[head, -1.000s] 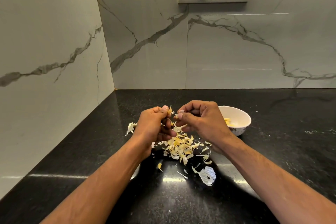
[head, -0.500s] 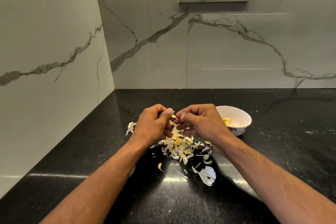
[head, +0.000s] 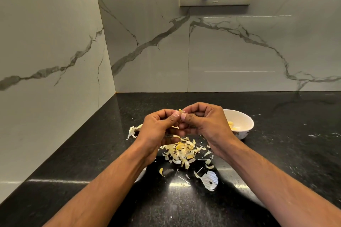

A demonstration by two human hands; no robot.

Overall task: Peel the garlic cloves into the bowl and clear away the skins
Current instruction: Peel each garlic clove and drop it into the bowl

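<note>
1. Lying nearest, below both sets of fingers: large papery husk (head: pixel 210 180) on the black counter (head: pixel 73 162).
2. Heaped directly beneath the fingertips: pile of skins (head: pixel 181 151), uncleared.
3. Left hand (head: pixel 158 127) and right hand (head: pixel 204 121), raised since a second ago and now thumb to thumb, both pinching one garlic clove (head: pixel 180 111); peeling likely nearly finished.
4. Beyond the right knuckles: white bowl (head: pixel 241 127), holding peeled cloves.
</note>
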